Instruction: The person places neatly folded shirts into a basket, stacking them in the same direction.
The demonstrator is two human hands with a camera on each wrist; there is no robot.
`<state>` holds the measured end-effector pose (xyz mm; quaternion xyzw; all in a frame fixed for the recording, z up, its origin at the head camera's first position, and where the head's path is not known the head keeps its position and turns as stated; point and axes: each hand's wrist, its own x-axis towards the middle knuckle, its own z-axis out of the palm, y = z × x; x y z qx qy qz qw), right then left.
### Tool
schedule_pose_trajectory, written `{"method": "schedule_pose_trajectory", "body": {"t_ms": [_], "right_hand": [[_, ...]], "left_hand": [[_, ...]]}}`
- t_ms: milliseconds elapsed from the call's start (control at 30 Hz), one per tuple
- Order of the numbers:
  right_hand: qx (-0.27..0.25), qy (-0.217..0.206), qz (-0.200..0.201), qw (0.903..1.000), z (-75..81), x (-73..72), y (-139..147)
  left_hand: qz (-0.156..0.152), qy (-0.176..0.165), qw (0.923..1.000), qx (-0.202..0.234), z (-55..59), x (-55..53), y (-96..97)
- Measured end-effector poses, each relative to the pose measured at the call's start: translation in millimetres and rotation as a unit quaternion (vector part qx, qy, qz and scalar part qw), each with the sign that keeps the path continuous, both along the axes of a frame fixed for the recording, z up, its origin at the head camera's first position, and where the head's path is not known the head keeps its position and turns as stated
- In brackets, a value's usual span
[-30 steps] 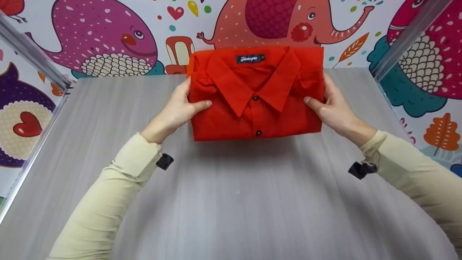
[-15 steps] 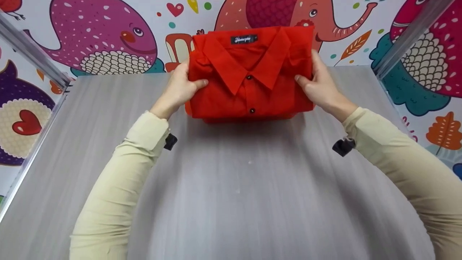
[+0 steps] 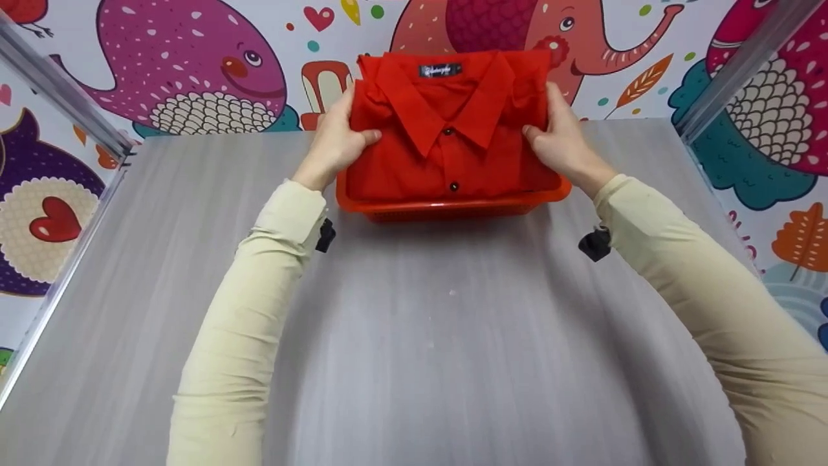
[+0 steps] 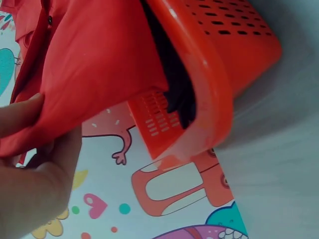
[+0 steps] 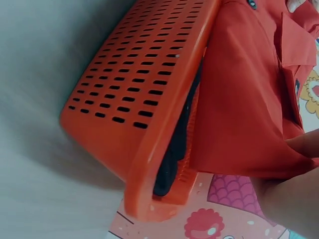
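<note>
A folded red shirt (image 3: 414,162) with a pointed collar, dark buttons and a black neck label is held between both hands over an orange plastic basket (image 3: 446,208). My left hand (image 3: 339,139) grips its left edge, thumb on the front and fingers behind. On the opposite edge, my right hand (image 3: 563,139) pinches the cloth the same way. Both wrist views show the shirt's lower edge at the basket's rim. Dark cloth (image 5: 172,164) lies inside the basket, partly covered by the shirt.
The basket stands on a grey wood-grain table (image 3: 420,336) near its back edge. Behind rises a wall with cartoon animals (image 3: 194,65). Metal frame posts (image 3: 744,71) run along both sides.
Both hands have carried the shirt away from me and drawn closer together. The shirt has come down over the basket, whose front rim now shows below it.
</note>
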<state>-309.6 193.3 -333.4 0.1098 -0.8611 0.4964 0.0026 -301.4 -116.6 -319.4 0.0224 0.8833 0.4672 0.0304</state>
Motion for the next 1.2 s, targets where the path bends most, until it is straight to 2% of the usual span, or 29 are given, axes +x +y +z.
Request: {"method": "schedule_pose_trajectory", "body": {"t_ms": [233, 500, 667, 767, 867, 967, 1200], "right_hand": [[0.039, -0.024, 0.003, 0.9989, -3.5, -7.0, -7.2], [0.055, -0.039, 0.004, 0.9977, -11.0, -19.2, -15.7], [0.064, -0.032, 0.014, 0.9973, -21.2, -21.7, -13.4], [0.066, -0.049, 0.019, 0.9964, -25.2, -20.4, -10.4], [0.073, -0.056, 0.026, 0.9954, -27.7, -19.5, -7.7], [0.075, -0.052, 0.021, 0.9956, -28.3, -19.6, -3.9], [0.059, -0.032, -0.022, 0.9975, -26.1, -19.5, 13.4]], "left_hand": [[0.023, 0.0, 0.9997, -0.007, -8.2, -7.7, -4.3], [0.037, -0.002, 0.9992, -0.016, -15.4, -15.0, -6.4], [0.025, 0.003, 0.9993, -0.027, -26.2, -16.6, -6.3], [0.013, 0.009, 0.9991, -0.039, -32.2, -16.8, -5.6], [0.018, 0.019, 0.9983, -0.051, -35.9, -15.6, -7.5], [0.029, 0.023, 0.9985, -0.04, -37.6, -14.0, -12.1], [0.053, 0.0, 0.9985, 0.013, -39.2, -10.1, -31.4]]}}
